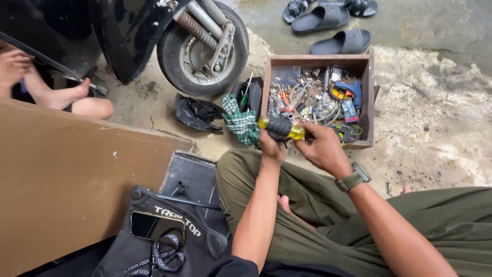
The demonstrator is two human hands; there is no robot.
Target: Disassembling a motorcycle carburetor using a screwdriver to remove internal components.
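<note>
Stained, cracked concrete floor (435, 102) in daylight

Dark phone screen (152, 225) on black bag (154, 246), white lettering beside; small blue-red packet (350, 110) in wooden box (318, 60).

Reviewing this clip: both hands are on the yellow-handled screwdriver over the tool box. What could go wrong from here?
1. The screwdriver, held between left hand and right hand, might slip into the cluttered wooden box, scattering small parts.
2. Its tip is hidden, so it could jab a palm.
3. Another person's foot lies near the wheel.
</note>
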